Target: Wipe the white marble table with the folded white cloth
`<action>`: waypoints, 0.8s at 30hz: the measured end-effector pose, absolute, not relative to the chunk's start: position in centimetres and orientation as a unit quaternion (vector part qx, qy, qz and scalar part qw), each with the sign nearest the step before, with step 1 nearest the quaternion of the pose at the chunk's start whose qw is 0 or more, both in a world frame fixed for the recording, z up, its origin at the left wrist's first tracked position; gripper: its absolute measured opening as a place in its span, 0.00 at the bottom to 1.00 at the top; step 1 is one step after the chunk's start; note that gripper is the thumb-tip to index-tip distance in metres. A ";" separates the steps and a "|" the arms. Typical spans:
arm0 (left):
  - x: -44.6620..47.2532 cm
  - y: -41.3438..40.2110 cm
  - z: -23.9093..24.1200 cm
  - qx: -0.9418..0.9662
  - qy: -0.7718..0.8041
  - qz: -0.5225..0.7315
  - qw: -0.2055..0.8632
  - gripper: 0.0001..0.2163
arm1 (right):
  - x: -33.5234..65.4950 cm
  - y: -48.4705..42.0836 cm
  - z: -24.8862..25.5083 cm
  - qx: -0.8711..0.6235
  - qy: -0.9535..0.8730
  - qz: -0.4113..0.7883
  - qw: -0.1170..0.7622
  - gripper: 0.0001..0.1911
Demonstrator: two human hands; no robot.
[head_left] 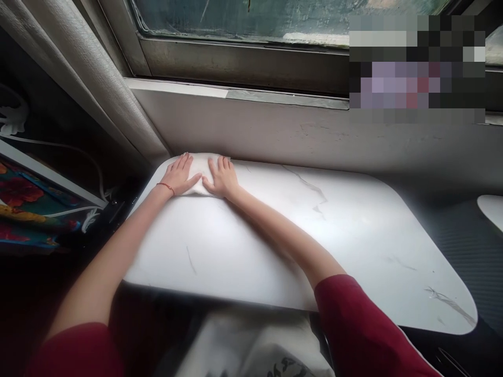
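Observation:
A folded white cloth lies at the far left corner of a white marble-patterned table, close to the wall. My left hand rests flat on the cloth's left part, fingers stretched out, a thin red bracelet at the wrist. On the cloth's right part presses my right hand, its fingers spread and pointing to the wall. The two thumbs nearly meet over the cloth. Neither hand wraps round it.
Beyond the table rise a wall and a window with a metal frame. A pale curtain hangs at left, above a floral cloth. Another white tabletop shows at the right edge. A whitish bag-like thing is below the near edge.

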State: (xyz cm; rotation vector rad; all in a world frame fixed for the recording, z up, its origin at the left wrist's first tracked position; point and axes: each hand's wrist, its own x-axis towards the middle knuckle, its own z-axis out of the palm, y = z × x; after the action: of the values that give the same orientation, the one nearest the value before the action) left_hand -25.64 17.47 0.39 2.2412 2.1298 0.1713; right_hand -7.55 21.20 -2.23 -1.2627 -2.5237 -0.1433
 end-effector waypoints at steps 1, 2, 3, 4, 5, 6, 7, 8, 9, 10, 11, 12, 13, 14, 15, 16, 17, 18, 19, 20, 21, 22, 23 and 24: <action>-26.0 17.8 0.3 0.721 0.690 0.059 0.023 0.37 | -8.0 21.5 -2.3 -0.443 -0.881 -0.052 0.159 0.39; -26.4 18.1 0.3 0.718 0.693 0.062 0.022 0.37 | -8.4 21.8 -2.3 -0.444 -0.880 -0.053 0.161 0.38; -26.7 18.3 0.2 0.715 0.696 0.064 0.022 0.37 | -8.8 22.1 -2.4 -0.445 -0.879 -0.053 0.163 0.38; -27.0 18.5 0.1 0.712 0.699 0.067 0.020 0.37 | -9.2 22.3 -2.5 -0.446 -0.878 -0.052 0.166 0.38; -27.2 18.7 0.0 0.709 0.702 0.070 0.017 0.37 | -9.6 22.5 -2.5 -0.447 -0.877 -0.051 0.169 0.37; -27.4 18.9 -0.1 0.705 0.705 0.073 0.015 0.36 | -9.9 22.7 -2.6 -0.450 -0.875 -0.048 0.172 0.37; -27.5 19.0 -0.2 0.701 0.708 0.077 0.013 0.36 | -10.2 22.8 -2.6 -0.452 -0.873 -0.045 0.176 0.36; -27.6 19.1 -0.3 0.698 0.712 0.080 0.013 0.36 | -10.5 22.9 -2.6 -0.456 -0.870 -0.041 0.181 0.36; -27.7 19.2 -0.4 0.694 0.715 0.084 0.013 0.36 | -10.7 23.0 -2.6 -0.460 -0.867 -0.037 0.187 0.36; -27.8 19.3 -0.5 0.692 0.717 0.088 0.014 0.36 | -10.9 23.0 -2.6 -0.464 -0.864 -0.032 0.193 0.36; -27.8 19.3 -0.6 0.691 0.717 0.091 0.014 0.36 | -11.1 23.0 -2.6 -0.466 -0.862 -0.027 0.199 0.35; -27.8 19.3 -0.7 0.690 0.717 0.096 0.012 0.35 | -11.2 22.9 -2.6 -0.468 -0.860 -0.023 0.202 0.35; -27.8 19.3 -0.7 0.690 0.717 0.099 0.010 0.35 | -11.3 22.8 -2.5 -0.470 -0.859 -0.020 0.203 0.35; -27.7 19.1 -0.7 0.691 0.716 0.100 0.007 0.35 | -11.3 22.7 -2.5 -0.471 -0.859 -0.017 0.203 0.35; -27.7 18.9 -0.7 0.691 0.716 0.098 0.005 0.35 | -11.3 22.4 -2.5 -0.471 -0.858 -0.015 0.202 0.35; -27.6 18.6 -0.6 0.691 0.717 0.094 0.003 0.35 | -11.3 22.1 -2.6 -0.473 -0.858 -0.013 0.201 0.35; -27.6 18.3 -0.5 0.692 0.716 0.088 0.002 0.35 | -11.3 21.7 -2.6 -0.474 -0.857 -0.013 0.202 0.35; -27.7 17.8 -0.3 0.694 0.715 0.083 0.003 0.35 | -11.3 21.2 -2.6 -0.474 -0.857 -0.014 0.202 0.35; -27.8 17.3 -0.1 0.698 0.712 0.078 0.004 0.35 | -11.4 20.6 -2.6 -0.473 -0.857 -0.015 0.202 0.36; -27.9 16.8 0.1 0.702 0.709 0.073 0.005 0.35 | -11.4 20.0 -2.6 -0.471 -0.859 -0.017 0.200 0.36; -28.1 16.2 0.3 0.705 0.706 0.069 0.006 0.35 | -11.5 19.4 -2.5 -0.469 -0.861 -0.019 0.196 0.36; -28.3 15.6 0.4 0.708 0.703 0.065 0.006 0.35 | -11.6 18.8 -2.4 -0.467 -0.863 -0.020 0.191 0.36; -28.5 15.1 0.6 0.709 0.702 0.061 0.006 0.35 | -11.7 18.2 -2.3 -0.466 -0.865 -0.021 0.185 0.37; -28.7 14.5 0.7 0.709 0.703 0.057 0.007 0.35 | -11.8 17.5 -2.1 -0.465 -0.867 -0.020 0.179 0.37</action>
State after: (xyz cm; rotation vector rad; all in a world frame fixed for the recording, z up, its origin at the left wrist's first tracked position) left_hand -28.71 14.48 0.69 2.2173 2.1984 0.1789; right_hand -11.85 17.52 -2.12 -1.3159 -2.4502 -0.0578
